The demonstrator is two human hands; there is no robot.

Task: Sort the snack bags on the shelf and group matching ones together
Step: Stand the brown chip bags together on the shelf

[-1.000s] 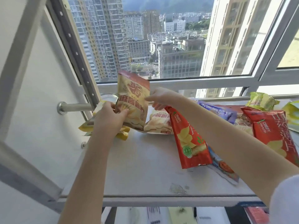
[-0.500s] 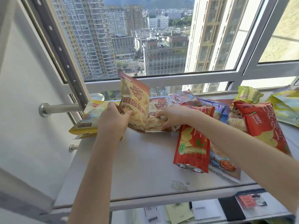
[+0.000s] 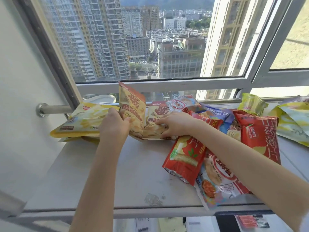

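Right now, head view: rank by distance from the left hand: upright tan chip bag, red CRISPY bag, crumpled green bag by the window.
1. Upright tan chip bag: gripped by the left hand.
2. Red CRISPY bag: off to the right, across the shelf.
3. Crumpled green bag: far right, back by the window.

The red snack bag (image 3: 258,138) reads "CRISPY"; the pale bag (image 3: 219,183) below reads "SHRIMP FLAKES".

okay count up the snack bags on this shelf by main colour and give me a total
Tan bags: 2
Yellow bags at left: 1 clear, maybe another beneath
Red bags: 2
Blue or purple bags: 1
White-and-red bags: 2
Yellow-green bags at right: 2
Total: 10 clearly visible
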